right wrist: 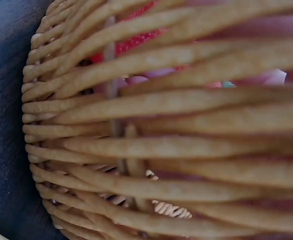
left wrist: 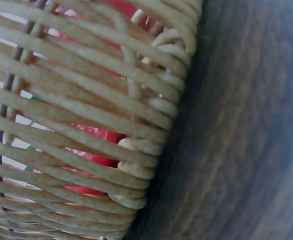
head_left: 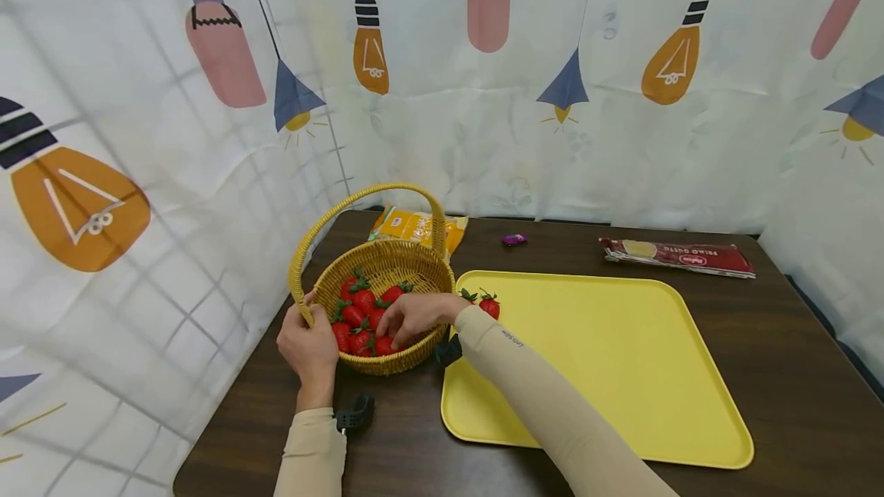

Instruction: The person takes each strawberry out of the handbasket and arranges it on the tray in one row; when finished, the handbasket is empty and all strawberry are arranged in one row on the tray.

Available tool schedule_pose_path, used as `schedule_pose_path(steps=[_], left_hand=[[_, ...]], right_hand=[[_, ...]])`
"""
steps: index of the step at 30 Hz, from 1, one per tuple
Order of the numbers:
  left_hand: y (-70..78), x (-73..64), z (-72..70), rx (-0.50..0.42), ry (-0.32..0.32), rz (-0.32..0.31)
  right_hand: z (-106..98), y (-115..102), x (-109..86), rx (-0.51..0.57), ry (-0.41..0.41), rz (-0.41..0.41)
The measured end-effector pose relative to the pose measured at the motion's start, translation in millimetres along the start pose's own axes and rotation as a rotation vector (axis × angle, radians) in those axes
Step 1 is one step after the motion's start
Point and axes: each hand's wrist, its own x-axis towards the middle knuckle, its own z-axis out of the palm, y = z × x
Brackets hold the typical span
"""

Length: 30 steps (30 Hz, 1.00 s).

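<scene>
A yellow woven basket (head_left: 407,258) with a tall handle (head_left: 395,185) holds several red strawberries (head_left: 364,300) with green leaves. My left hand (head_left: 312,343) grips the basket's left side where the handle meets the rim. Inside the basket, my right hand (head_left: 421,314) reaches over the front strawberries, fingers bent down beside one strawberry (head_left: 384,346); I cannot tell whether they pinch it. Both wrist views are filled by basket weave (left wrist: 86,132), with red fruit showing through the gaps. In the right wrist view, the weave (right wrist: 196,112) largely hides the right hand.
Right of the basket lies a yellow tray (head_left: 594,359), with two strawberries (head_left: 489,305) at its upper left corner. A yellow-orange packet (head_left: 414,227) lies behind the basket. Farther back are a small purple wrapped piece (head_left: 514,239) and a red packet (head_left: 680,255) on the dark table (head_left: 794,374).
</scene>
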Motion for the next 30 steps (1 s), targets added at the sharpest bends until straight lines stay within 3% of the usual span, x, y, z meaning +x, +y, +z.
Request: schedule_pose_path(steps=[8,15,30], left_hand=[[0.6,1.0,0.9,-0.013,0.005,0.015],[1.7,-0.3,0.6,-0.002,-0.011,0.008],[-1.8,0.2,1.0,-0.006,-0.009,0.015]], right_hand=[[0.1,0.5,3.4,-0.024,-0.062,-0.002],[-1.7,0.7,2.7,0.041,-0.115,-0.013],[-1.9,2.0,2.0,0.163,-0.116,-0.031]])
